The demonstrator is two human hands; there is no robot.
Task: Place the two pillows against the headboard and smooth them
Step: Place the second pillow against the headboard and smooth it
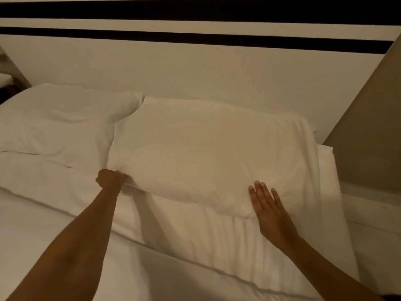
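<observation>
Two white pillows lie side by side at the head of the bed, both touching the pale headboard [195, 68]. The left pillow [58, 120] is creased and slightly overlapped by the right pillow [208, 148]. My left hand [109, 178] is closed on the near left corner of the right pillow. My right hand [268, 206] lies flat, fingers spread, on that pillow's near right edge.
A folded white duvet [195, 233] runs across the bed just below the pillows. The white sheet [32, 231] covers the near side. Two dark stripes [195, 11] cross the wall above. A beige side panel [368, 137] stands at the right, dark furniture [6, 85] at the far left.
</observation>
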